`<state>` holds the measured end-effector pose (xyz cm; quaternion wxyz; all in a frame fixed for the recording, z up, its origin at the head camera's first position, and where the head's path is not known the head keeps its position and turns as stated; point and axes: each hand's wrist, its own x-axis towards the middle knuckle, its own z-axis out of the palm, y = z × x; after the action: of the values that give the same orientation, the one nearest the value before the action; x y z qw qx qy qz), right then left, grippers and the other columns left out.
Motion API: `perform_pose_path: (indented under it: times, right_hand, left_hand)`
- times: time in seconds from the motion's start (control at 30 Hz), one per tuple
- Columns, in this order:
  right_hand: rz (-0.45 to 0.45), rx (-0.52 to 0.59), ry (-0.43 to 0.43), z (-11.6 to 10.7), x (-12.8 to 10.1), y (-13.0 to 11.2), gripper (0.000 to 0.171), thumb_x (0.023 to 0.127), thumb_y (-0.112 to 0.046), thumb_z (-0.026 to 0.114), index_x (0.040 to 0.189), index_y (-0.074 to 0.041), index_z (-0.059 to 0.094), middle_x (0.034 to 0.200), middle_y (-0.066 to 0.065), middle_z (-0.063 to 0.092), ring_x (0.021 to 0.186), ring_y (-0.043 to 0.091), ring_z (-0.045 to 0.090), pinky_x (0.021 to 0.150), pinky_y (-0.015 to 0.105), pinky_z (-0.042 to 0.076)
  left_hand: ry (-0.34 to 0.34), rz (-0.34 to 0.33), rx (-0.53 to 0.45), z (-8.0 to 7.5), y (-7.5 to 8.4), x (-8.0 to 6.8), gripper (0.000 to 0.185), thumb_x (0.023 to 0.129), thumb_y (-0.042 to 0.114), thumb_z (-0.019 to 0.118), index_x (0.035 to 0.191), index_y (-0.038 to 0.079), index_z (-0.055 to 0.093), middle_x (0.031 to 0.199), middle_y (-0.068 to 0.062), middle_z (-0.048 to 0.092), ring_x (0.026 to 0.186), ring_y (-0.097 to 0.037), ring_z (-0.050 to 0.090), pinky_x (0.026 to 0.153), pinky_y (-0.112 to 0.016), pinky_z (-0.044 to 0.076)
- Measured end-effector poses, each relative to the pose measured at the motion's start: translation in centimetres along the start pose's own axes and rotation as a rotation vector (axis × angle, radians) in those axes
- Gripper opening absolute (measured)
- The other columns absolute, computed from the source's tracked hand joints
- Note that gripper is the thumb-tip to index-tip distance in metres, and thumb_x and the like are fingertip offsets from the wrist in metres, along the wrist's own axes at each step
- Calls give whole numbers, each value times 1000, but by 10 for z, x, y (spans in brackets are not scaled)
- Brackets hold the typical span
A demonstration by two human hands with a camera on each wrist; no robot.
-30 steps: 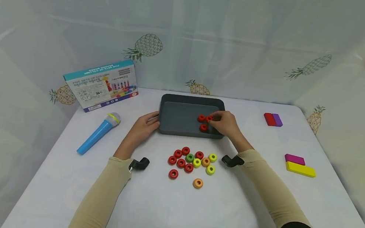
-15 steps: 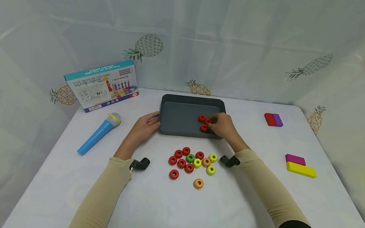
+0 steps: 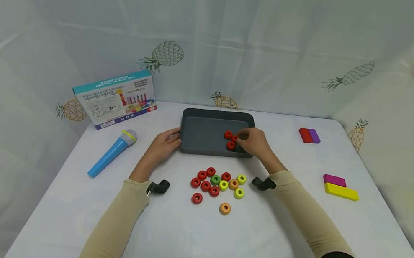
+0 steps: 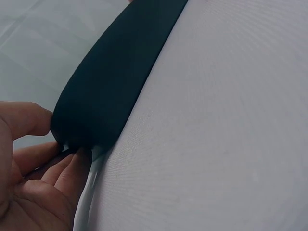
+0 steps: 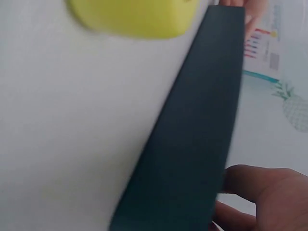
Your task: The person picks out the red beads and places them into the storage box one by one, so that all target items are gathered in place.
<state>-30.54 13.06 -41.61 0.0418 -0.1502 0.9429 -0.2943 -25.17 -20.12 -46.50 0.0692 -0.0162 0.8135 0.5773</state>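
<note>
white table [image 3: 165, 234], grey tray [image 3: 202, 135], loose rings
left hand [image 3: 164, 143] gripping tray corner; right hand [image 3: 252, 142] pinching red ring [image 3: 234, 138] inside tray

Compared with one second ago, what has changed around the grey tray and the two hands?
The right hand moved slightly down and left inside the grey tray, its fingers closing in over the red rings. The left hand stayed on the tray's left rim, and the loose rings on the table did not move.
</note>
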Motion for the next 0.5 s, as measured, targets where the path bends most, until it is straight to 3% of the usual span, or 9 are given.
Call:
perform_pose_path:
  times: [0.23,0.5]
  right_hand:
    - [-31,73,23,-10,-22,-10,36,93,-18,70,125,-1,70,123,17,71,108,32,67,91,47,58]
    - [-80,205,-15,-4,-60,-20,36,90,-15,76,123,-2,71,122,15,72,111,32,69,96,46,59]
  left_hand:
    - [5,1,-3,0,1,-2,56,102,23,60,155,19,42,157,-7,47,144,-20,48,121,-40,39]
    - [8,-1,-22,1,3,-2,56,102,21,60,155,18,43,157,-8,47,143,-20,48,121,-40,37]
